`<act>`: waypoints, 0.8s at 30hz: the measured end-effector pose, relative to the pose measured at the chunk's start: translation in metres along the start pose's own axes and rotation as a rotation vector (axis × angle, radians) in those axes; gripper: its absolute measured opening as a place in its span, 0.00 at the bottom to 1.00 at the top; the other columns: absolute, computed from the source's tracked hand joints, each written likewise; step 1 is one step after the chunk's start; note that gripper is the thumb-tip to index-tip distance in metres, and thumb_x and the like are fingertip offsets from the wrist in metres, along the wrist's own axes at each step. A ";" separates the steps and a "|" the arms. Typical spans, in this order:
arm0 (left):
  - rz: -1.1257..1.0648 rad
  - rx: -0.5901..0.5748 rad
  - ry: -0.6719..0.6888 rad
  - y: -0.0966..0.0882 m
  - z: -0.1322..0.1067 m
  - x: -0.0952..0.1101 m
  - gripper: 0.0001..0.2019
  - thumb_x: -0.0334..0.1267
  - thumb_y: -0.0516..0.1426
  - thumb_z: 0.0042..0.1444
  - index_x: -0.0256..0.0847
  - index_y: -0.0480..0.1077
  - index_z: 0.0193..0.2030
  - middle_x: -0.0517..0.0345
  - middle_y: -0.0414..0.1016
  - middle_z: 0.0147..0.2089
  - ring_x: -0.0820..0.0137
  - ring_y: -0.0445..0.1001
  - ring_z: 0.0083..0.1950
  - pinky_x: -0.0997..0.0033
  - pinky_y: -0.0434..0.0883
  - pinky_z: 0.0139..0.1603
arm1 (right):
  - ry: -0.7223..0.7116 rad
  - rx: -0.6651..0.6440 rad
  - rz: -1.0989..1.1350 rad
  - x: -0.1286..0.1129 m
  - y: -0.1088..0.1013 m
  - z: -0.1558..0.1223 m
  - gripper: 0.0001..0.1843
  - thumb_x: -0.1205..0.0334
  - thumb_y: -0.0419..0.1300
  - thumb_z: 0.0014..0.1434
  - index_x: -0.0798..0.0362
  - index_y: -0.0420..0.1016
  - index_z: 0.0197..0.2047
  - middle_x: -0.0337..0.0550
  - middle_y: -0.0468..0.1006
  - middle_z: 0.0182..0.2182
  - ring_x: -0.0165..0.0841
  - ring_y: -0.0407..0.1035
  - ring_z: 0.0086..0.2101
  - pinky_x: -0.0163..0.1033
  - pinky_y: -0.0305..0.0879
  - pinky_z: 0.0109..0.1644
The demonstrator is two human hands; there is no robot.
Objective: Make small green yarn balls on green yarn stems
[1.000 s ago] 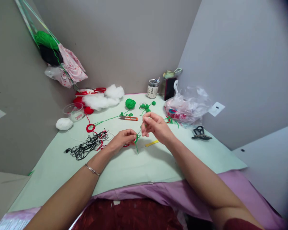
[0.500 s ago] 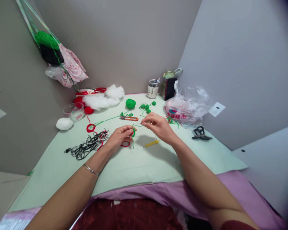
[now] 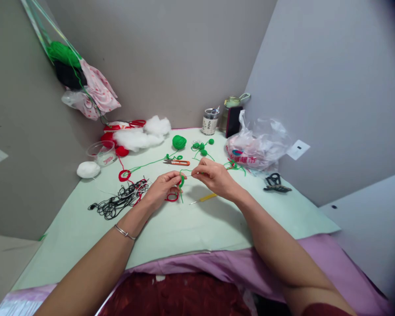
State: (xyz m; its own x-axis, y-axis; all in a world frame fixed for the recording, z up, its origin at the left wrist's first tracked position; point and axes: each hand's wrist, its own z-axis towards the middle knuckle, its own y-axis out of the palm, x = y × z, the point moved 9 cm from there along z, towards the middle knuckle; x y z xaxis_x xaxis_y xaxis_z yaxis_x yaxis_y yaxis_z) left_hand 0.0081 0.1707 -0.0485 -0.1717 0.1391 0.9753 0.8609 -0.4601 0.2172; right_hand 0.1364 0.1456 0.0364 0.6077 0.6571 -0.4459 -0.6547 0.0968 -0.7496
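Observation:
My left hand pinches a small, curved green crocheted piece, with a short yarn tail hanging below it. Close by on the right, the fingers of my right hand are closed on a thin needle whose tip points at the piece. Green yarn arches between the two hands. Beneath the right hand lies a crochet hook with a yellow handle. A red ring sits beside the left fingertips, partly covered. Orange thread snips lie beyond the hands.
Tangled black yarn lies left of my left hand. Behind are a green yarn ball, white stuffing, a plastic cup and a pen jar. A plastic bag and a black hair claw are at right.
My right hand has moved slightly down and left, and the needle now shows close to the green piece. The left hand has barely shifted.

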 end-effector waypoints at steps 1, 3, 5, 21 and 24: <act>-0.003 -0.005 0.000 0.001 0.000 0.000 0.14 0.47 0.62 0.52 0.39 0.74 0.40 0.62 0.64 0.32 0.78 0.65 0.30 0.77 0.70 0.35 | 0.005 -0.004 0.011 0.000 0.000 0.000 0.07 0.66 0.57 0.63 0.51 0.76 0.37 0.39 0.66 0.31 0.28 0.63 0.31 0.34 0.56 0.35; -0.013 -0.018 -0.003 0.002 0.000 0.000 0.13 0.46 0.62 0.52 0.39 0.74 0.39 0.62 0.65 0.33 0.78 0.65 0.30 0.77 0.70 0.35 | 0.018 -0.005 0.044 0.001 0.001 0.000 0.07 0.66 0.57 0.63 0.51 0.77 0.37 0.39 0.66 0.30 0.28 0.62 0.30 0.34 0.56 0.35; -0.028 -0.036 -0.015 0.003 0.000 -0.002 0.13 0.46 0.62 0.53 0.39 0.73 0.39 0.61 0.64 0.34 0.79 0.65 0.30 0.77 0.71 0.35 | 0.031 -0.008 0.080 0.001 0.003 0.001 0.06 0.65 0.58 0.63 0.51 0.77 0.37 0.38 0.65 0.30 0.28 0.62 0.30 0.34 0.56 0.35; -0.002 -0.012 -0.023 0.003 0.000 -0.005 0.12 0.44 0.61 0.53 0.38 0.70 0.35 0.62 0.66 0.31 0.79 0.66 0.27 0.80 0.65 0.29 | 0.163 0.072 0.288 0.016 0.024 0.002 0.05 0.70 0.59 0.59 0.53 0.75 0.37 0.41 0.73 0.34 0.27 0.66 0.29 0.34 0.63 0.36; 0.068 -0.006 -0.054 0.003 0.001 -0.013 0.12 0.45 0.61 0.53 0.37 0.68 0.33 0.63 0.65 0.28 0.78 0.67 0.26 0.80 0.62 0.27 | 0.095 0.063 0.292 0.008 0.029 0.001 0.07 0.69 0.56 0.62 0.53 0.74 0.39 0.42 0.74 0.36 0.28 0.68 0.30 0.35 0.65 0.37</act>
State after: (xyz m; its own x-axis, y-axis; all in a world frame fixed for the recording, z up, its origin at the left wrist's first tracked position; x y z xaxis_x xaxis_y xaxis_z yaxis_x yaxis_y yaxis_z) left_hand 0.0131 0.1680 -0.0609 -0.0873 0.1543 0.9842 0.8667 -0.4754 0.1514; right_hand 0.1216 0.1542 0.0116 0.4270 0.5914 -0.6840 -0.8327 -0.0378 -0.5524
